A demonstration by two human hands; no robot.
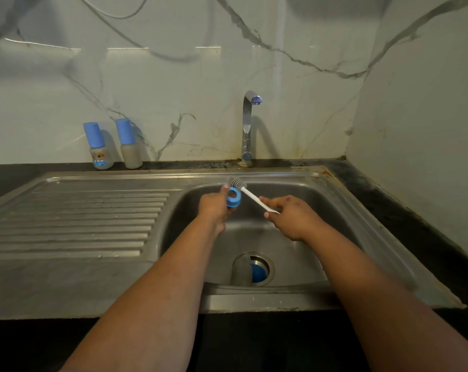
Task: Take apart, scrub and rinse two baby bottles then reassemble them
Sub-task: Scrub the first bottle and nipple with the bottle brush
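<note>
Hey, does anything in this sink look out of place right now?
Yes: a blue piece sits down in the sink's drain opening, beside a grey part. It looks dropped there; I cannot tell what it is.

Brushed steel sink (98, 285), glossy chrome tap (247, 127), glossy marble-look wall (173, 84), frosted plastic bottles (117, 151)

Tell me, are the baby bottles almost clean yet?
Hard to say. Two bottles stand capped on the counter by the wall, but whether they are washed or waiting does not show. In hand: the left hand holds a blue ring over the sink while the right hand holds the brush beside it. The tap shows no running water, so rinsing this ring looks left.
</note>
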